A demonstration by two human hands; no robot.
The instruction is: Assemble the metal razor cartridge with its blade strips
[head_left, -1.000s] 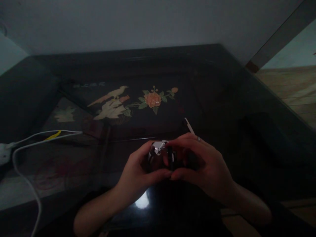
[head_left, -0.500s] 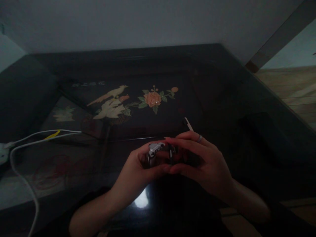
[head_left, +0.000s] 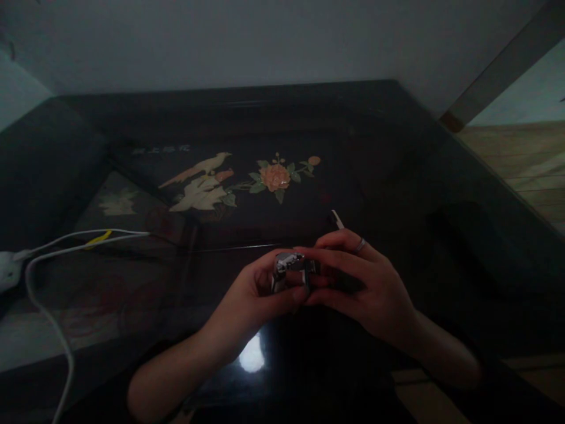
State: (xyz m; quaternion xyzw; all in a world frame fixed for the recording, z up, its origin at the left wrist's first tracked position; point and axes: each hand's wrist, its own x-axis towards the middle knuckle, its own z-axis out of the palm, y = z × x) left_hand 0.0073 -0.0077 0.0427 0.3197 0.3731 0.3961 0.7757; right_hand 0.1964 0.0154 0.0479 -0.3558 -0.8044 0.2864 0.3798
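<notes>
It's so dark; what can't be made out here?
Head view:
Whether the silvery piece and dark piece join: left hand and right hand cover parts.
Pale strip: near end hidden by the right hand.
White cable: lower end cut off by the bottom edge.
Dark shape at right: too dim to identify.

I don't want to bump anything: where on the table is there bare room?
In this dim light, the table looks bare between the wall and the flower design, and right of that design, short of a dark shape. Crowded: front middle, where the left hand and right hand hold small silver and black parts; and left, by the white cable.
</notes>
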